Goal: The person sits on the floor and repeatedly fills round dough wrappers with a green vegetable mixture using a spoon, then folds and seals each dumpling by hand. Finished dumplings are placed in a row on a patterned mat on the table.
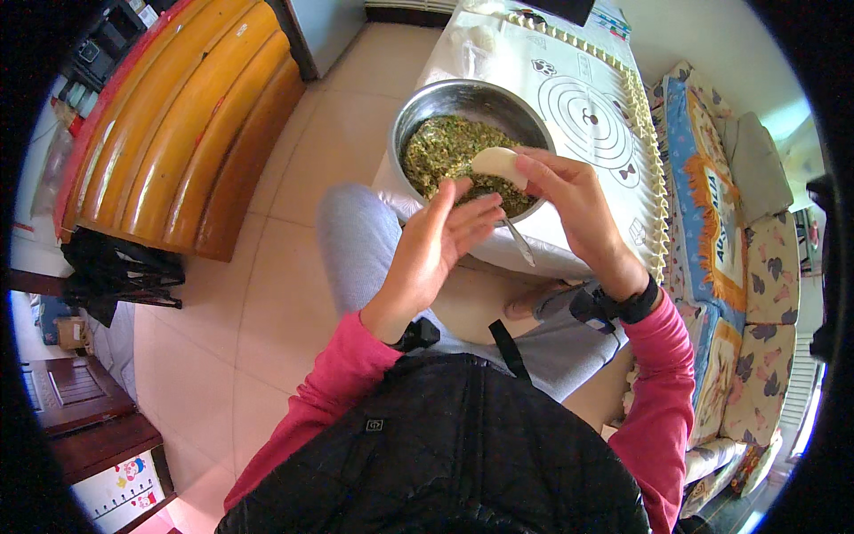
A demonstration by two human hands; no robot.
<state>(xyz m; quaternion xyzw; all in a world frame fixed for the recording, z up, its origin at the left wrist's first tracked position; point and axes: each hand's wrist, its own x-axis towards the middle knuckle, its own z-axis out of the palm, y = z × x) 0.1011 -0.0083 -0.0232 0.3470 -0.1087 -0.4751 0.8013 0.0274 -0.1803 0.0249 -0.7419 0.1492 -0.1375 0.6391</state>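
Observation:
Between the thumb and fingers of my right hand (574,200) is a pale, thin dumpling wrapper (495,164), held over a steel bowl (476,100). My left hand (427,245) is open, palm turned up and fingers stretched out, just below and left of the wrapper at the bowl's near side. Chopped green filling (445,147) lies inside the bowl. A metal spoon (519,243) leans out over the near rim; its other end is hidden.
The bowl stands on a table with a white printed cover (556,191). A beige scalloped row (656,178) runs along its right edge. A clear plastic bag (471,49) lies behind the bowl. A patterned sofa (769,294) is to the right, an orange curved wooden piece (178,116) to the left.

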